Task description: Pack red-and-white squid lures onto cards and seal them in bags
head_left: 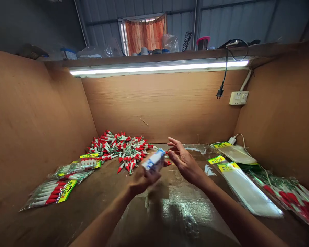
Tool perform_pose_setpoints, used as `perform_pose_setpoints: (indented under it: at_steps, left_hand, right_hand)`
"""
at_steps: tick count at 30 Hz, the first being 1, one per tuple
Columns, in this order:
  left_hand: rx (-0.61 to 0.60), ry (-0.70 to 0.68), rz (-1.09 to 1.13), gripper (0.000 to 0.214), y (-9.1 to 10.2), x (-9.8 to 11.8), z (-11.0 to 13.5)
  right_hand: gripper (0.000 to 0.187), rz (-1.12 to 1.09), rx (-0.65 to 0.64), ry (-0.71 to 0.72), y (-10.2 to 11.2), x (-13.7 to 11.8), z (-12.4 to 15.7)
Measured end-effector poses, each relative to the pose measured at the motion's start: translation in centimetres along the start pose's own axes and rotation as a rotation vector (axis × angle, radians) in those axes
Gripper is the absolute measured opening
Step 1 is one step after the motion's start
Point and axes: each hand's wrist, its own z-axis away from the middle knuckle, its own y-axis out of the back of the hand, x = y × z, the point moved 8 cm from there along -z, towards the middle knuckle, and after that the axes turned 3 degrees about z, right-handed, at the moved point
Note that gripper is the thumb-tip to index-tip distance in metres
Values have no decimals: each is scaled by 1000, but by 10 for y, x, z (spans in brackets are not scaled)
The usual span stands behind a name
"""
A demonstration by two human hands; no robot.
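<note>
Brown tabletop is crossed by two bare forearms. One small box, white with blue markings, is gripped in the left hand above the middle of the table; its print is too blurred to be read. The right hand is held just beside it, fingers extended and thumb set apart.

At the left, a filled packet of red-and-white lures is laid nearest, its yellow header printed with "LURE"; the word before is less clear. More packets are overlapped behind, their number hard to tell. At the right, one clear bag of lures is placed beside flat plastic sleeves, where three yellow headers can be counted, "LURE" again legible.

Beyond the hands, loose lures with greenish strands are heaped, too many to be counted. One black plug is hung before the back panel, near one socket plate. Above, one lit tube light is mounted. Farthest off, one orange curtain is hung.
</note>
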Motion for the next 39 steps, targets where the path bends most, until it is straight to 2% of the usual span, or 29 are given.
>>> perform_pose_setpoints:
  at_steps: [3, 6, 7, 9, 12, 14, 16, 20, 22, 25, 28, 30, 32, 34, 36, 37, 39]
  left_hand:
    - [59, -139, 72, 56, 4, 36, -6]
    - [220, -395, 176, 56, 18, 80, -4]
    - [256, -454, 211, 56, 21, 88, -3]
    - [272, -480, 265, 58, 21, 93, -2]
    - [229, -411, 303, 58, 17, 80, -5]
    - [202, -354, 313, 58, 17, 68, -6]
    - [176, -289, 323, 59, 19, 57, -8]
    - [104, -203, 371, 64, 19, 45, -10]
    - [66, -173, 406, 66, 17, 37, -9]
    - [18, -53, 452, 65, 12, 12, -9]
    - [-35, 83, 485, 67, 7, -15, -6]
    - [-71, 134, 505, 70, 6, -26, -5]
    - [-106, 172, 517, 72, 6, -34, -5]
    - [-155, 231, 521, 76, 5, -45, -3]
    - [-218, 307, 521, 80, 2, -59, 2]
    - [-247, 343, 519, 81, 0, -67, 5]
    - [-302, 397, 512, 82, -5, -82, 11]
  right_hand:
    - [56, 3, 15, -24, 3, 7, -3]
    - [54, -43, -19, -36, -5, 10, -2]
    - [53, -57, -7, -33, -7, 8, 0]
    - [53, -76, 14, -5, -12, 2, 4]
    - [48, -111, -160, 74, -33, -13, 11]
    - [42, -138, -211, 68, -38, -16, 13]
    - [41, -186, -189, 13, -34, -13, 10]
    - [40, -359, -409, -67, -45, -10, 9]
    - [37, -429, -452, -106, -49, -6, 11]
    - [34, -501, -527, -195, -65, 6, 19]
    - [27, -474, -480, -306, -78, 27, 25]
    - [25, -397, -437, -312, -79, 38, 24]
    - [27, -249, -314, -257, -67, 43, 16]
    - [37, -68, -94, -175, -42, 41, 6]
    - [49, -17, 37, -119, -25, 37, 1]
    - [53, -65, 22, -117, -25, 37, 0]
    - [55, -241, -118, -179, -37, 41, 2]
